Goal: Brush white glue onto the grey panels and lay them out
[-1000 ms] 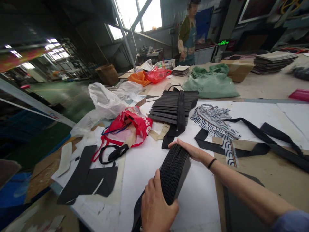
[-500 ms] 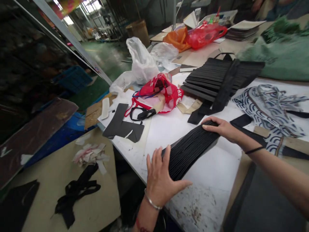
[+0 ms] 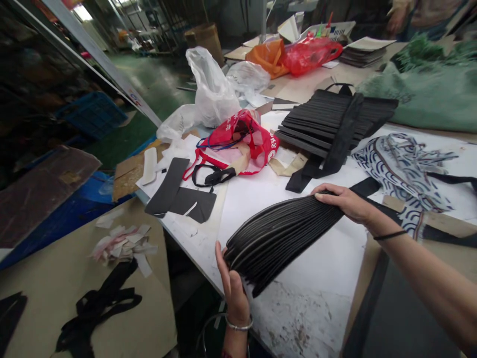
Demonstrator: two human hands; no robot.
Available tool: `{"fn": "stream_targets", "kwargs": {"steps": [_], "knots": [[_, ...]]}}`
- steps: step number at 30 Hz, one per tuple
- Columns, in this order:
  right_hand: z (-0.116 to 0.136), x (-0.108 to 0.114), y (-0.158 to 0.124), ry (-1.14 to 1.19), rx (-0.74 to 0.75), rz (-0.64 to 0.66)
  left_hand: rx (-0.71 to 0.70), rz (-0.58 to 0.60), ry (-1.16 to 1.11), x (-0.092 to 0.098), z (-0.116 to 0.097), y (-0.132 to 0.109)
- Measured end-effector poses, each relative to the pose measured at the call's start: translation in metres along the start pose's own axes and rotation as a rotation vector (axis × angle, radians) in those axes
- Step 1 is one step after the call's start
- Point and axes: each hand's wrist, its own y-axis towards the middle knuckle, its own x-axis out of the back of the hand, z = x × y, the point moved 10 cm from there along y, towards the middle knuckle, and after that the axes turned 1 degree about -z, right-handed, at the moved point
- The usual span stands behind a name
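Note:
A thick bundle of black strips stretches slantwise over the white table, its near end fanned out. My right hand grips the far end, thumb on top and the other fingers partly hidden behind it. At the near end, my left hand is upright with its fingers stretched out, against or very close to the strip ends; exact contact is hard to make out. A larger pile of black strips, crossed by a black band, lies farther back.
A red bag and dark grey cut pieces lie left of the bundle. Patterned cloth is to the right. White plastic bags stand behind. A lower tan board holds scraps and black straps. Another person is at the far right.
The bundle's near end has spread out and become more visible. My left hand has turned edge-on and moved slightly left and down at that end. My right hand keeps its grip.

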Motion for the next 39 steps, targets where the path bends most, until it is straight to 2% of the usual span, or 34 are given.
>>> {"fn": "stream_targets", "kwargs": {"steps": [2,6,9,12,15,20,25,27,30,33,36,39], "knots": [[-0.005,0.001,-0.005,0.043,-0.014,0.007,0.008,0.007,-0.037,-0.002,0.000,-0.003],[-0.003,0.004,-0.012,0.090,0.073,-0.012,-0.100,0.030,-0.001,-0.010,-0.011,-0.016],[-0.001,0.010,-0.014,0.112,0.123,-0.111,-0.089,0.151,0.054,-0.023,-0.009,-0.028],[-0.010,0.016,-0.013,0.166,0.084,-0.213,-0.099,0.236,0.172,-0.025,-0.009,-0.034],[-0.015,0.018,-0.011,0.179,0.054,-0.257,-0.227,0.274,0.334,-0.021,-0.022,-0.033],[-0.010,0.020,-0.013,0.185,0.072,-0.268,-0.446,0.434,0.583,-0.033,-0.044,-0.044],[-0.007,0.021,-0.015,0.183,0.102,-0.278,-0.552,0.459,0.696,-0.044,-0.045,-0.073],[-0.007,0.021,-0.016,0.193,0.106,-0.275,-0.584,0.426,0.708,-0.046,-0.044,-0.079],[-0.007,0.019,-0.017,0.218,0.104,-0.245,-0.538,0.316,0.655,-0.039,-0.042,-0.065],[-0.004,0.017,-0.020,0.212,0.114,-0.209,-0.399,0.219,0.601,-0.027,-0.036,-0.033],[-0.001,0.015,-0.024,0.139,0.150,-0.177,-0.317,0.211,0.593,-0.022,-0.034,-0.005],[0.004,0.015,-0.028,0.017,0.213,-0.141,-0.310,0.244,0.583,-0.022,-0.035,0.008]]}}
